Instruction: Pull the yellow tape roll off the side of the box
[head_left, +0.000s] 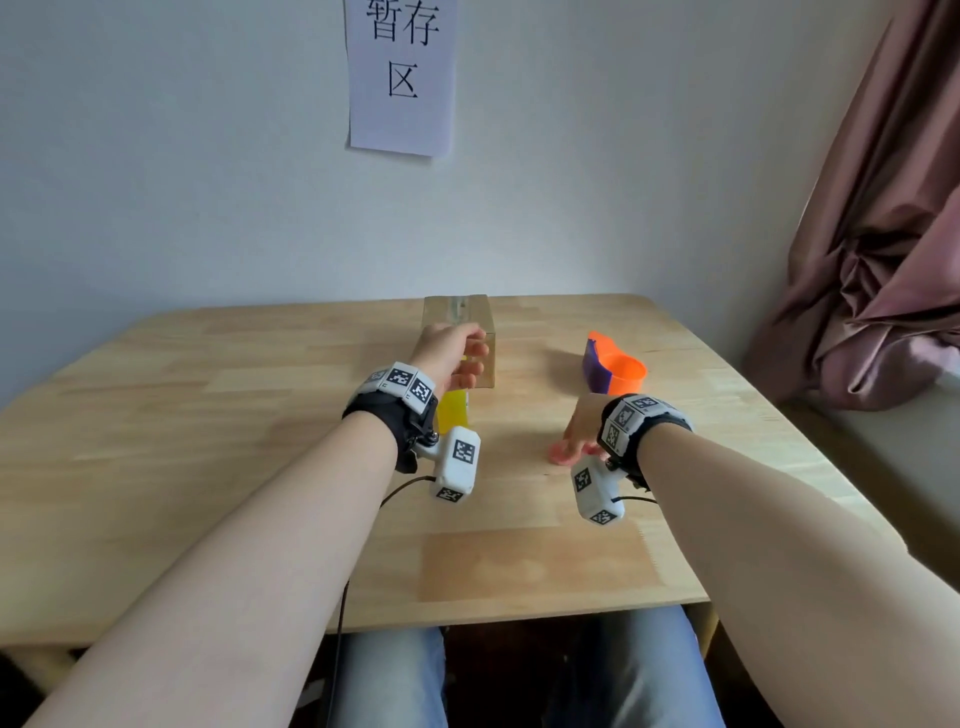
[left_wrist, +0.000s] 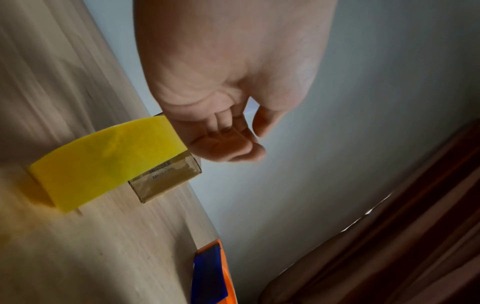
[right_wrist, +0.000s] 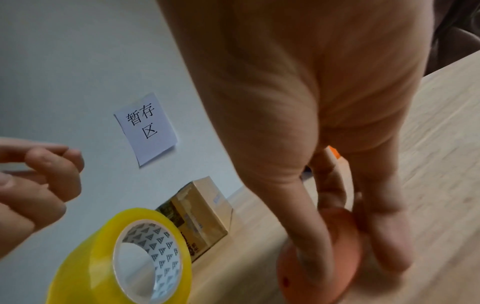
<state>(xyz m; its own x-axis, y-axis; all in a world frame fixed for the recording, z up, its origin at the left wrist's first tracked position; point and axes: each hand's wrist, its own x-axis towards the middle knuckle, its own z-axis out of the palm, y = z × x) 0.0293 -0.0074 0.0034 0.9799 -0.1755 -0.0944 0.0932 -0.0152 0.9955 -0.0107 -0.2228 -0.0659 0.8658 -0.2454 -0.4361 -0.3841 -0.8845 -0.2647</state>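
Observation:
My left hand (head_left: 470, 364) hovers just above a roll of yellow tape (head_left: 453, 413) standing on edge on the wooden table (head_left: 208, 415). In the left wrist view this hand (left_wrist: 241, 144) holds nothing, its fingers loosely curled over the tape roll (left_wrist: 103, 162). My right hand (head_left: 571, 447) reaches down at the table's middle right and grips a small orange-pink ball (head_left: 558, 456). In the right wrist view its thumb and fingers (right_wrist: 384, 236) curl round the ball (right_wrist: 345, 232), which rests on the table.
A brown cardboard box (head_left: 460, 317) lies behind the tape against the wall. An orange and purple plastic piece (head_left: 615, 366) sits at the back right. A paper sign (head_left: 400, 78) hangs on the wall, and a pink curtain (head_left: 883, 234) hangs at the right.

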